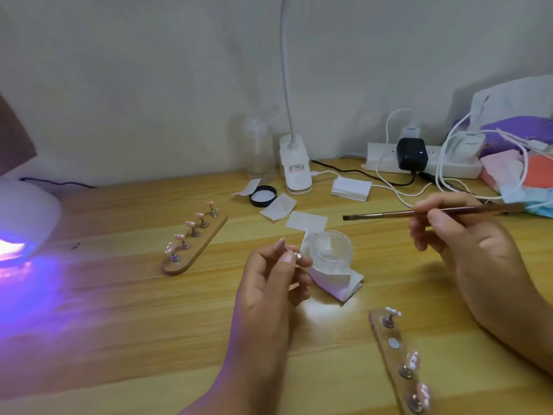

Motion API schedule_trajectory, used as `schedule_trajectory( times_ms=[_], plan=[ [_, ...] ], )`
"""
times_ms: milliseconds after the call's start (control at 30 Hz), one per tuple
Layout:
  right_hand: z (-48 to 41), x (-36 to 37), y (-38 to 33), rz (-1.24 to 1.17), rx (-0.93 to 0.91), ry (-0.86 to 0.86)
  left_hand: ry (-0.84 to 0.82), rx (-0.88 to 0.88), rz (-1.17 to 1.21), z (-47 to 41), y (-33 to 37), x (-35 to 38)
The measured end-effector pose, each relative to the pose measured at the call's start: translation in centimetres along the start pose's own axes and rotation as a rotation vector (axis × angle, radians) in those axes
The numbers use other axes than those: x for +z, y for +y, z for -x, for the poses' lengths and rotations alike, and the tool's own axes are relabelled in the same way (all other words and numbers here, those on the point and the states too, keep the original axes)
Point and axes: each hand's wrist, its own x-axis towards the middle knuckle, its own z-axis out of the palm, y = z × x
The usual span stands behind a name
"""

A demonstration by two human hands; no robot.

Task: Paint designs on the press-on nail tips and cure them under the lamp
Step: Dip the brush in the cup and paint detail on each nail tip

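At the far left, the white curing lamp (27,217) sits on the wooden tabletop (149,324) and spills violet light in front of it, so it appears to be switched on; I cannot see anything inside it. To its right, well apart, lies the far holder (194,244), a wooden strip carrying five pink nail tips (190,224) on small posts. Each shows pale marks, so I judge that set painted. Near the middle, my left hand (269,283) is raised, its fingers (285,259) pinching a small metal stand (295,255) with what looks like a pink tip on it, though blur hides the detail. Just beside it stands an open jar (332,250) of clear gel on a folded white wipe (338,286). Above and to the right, the brush (389,214) points its bristles left, clear of the jar and the tip. My right hand (466,241) grips its handle, fingers (434,218) curled round it. At the lower right, the near holder (386,348) shows three tips and one empty magnet (394,343), likely the home of the tip I hold. My reading is that this tip has yet to be painted, and it must be cured afterwards; I cannot tell whether the rest of this strip is finished.
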Motion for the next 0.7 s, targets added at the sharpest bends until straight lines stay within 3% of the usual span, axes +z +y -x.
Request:
schedule_trajectory(
  times_ms=[100,200,433,700],
  plan=[
    [0.6,0.5,-0.3,0.059,-0.059,-0.058,0.024,-0.106,0.065,-0.2,0.1,0.1],
    [1.2,0.7,-0.7,0.109,-0.103,-0.105,0.037,-0.169,-0.034,-0.7,-0.3,0.0],
    [1.5,1.3,-0.9,0.194,-0.171,-0.185,-0.213,-0.313,-0.156,-1.1,0.0,-0.4],
    [1.5,1.3,-1.2,0.185,-0.113,-0.236,-0.287,-0.249,-0.032,-1.2,-0.4,0.0]
  ],
)
